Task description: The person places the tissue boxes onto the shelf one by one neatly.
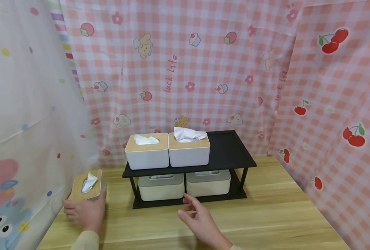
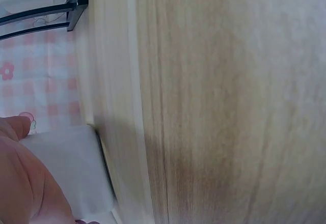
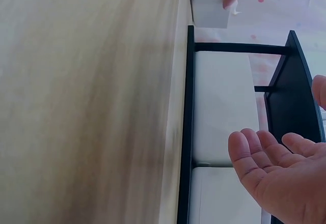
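Note:
At the left side of the table, my left hand (image 1: pixel 86 210) grips the near end of a tissue box (image 1: pixel 78 187) with a wood-look lid and a tissue poking out. Its thumb lies along the box's right side, the fingers at the left. In the left wrist view, the box's white side (image 2: pixel 76 168) shows beside the palm. My right hand (image 1: pixel 200 220) holds nothing, its fingers loosely bent in front of a two-tier black rack (image 1: pixel 230 149). Nearest to it are two grey-lidded tissue boxes on the lower tier, the left one (image 1: pixel 161 189) and the right one (image 1: pixel 208 184).
Two white tissue boxes with wood-look lids, one at the left (image 1: pixel 147 158) and one beside it (image 1: pixel 189 156), stand on the rack's upper tier. Bare black surface shows to their right. Patterned cloth (image 1: pixel 185 69) hangs behind and along both sides of the wooden table (image 1: pixel 275 208).

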Tool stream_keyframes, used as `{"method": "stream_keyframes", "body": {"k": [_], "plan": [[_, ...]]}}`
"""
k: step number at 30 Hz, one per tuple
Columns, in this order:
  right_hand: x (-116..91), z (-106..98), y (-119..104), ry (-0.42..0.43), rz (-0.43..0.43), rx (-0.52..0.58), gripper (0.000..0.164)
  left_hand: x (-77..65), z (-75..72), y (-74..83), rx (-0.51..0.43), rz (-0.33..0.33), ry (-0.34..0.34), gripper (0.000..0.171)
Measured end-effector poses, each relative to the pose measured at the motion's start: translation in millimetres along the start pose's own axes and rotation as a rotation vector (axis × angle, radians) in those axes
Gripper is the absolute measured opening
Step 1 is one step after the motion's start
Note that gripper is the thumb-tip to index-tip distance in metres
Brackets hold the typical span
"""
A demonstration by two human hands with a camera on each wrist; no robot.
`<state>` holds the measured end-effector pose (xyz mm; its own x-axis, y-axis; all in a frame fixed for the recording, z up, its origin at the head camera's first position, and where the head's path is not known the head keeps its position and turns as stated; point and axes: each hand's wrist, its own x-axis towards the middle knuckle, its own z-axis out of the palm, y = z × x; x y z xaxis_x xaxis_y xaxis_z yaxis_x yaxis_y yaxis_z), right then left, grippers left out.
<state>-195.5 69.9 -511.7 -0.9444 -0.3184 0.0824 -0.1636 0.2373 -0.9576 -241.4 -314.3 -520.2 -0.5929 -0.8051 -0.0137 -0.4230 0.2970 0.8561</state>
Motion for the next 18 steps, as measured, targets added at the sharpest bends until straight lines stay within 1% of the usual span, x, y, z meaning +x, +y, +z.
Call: {"method": "stream_keyframes", "body": {"k": [5,8,12,15,18], "plan": [[0,-1,0,-0.009,0.014,0.003,0.072,-0.3,-1.8,1.5,0.036,0.017,0.016,0.139],[0,-1,1,-0.010,0.020,0.006,0.072,-0.7,-3.6,1.4,0.045,0.039,0.040,0.138],[0,-1,1,-0.011,0.030,0.009,0.071,-0.7,-8.4,-2.0,0.052,0.071,0.052,0.135],[0,-1,2,-0.011,0.032,0.008,0.071,-0.1,-14.2,-6.2,0.059,0.095,0.019,0.136],[0,-1,2,-0.011,0.033,0.007,0.071,-0.2,-22.0,-10.9,0.063,0.114,-0.041,0.138]]}}
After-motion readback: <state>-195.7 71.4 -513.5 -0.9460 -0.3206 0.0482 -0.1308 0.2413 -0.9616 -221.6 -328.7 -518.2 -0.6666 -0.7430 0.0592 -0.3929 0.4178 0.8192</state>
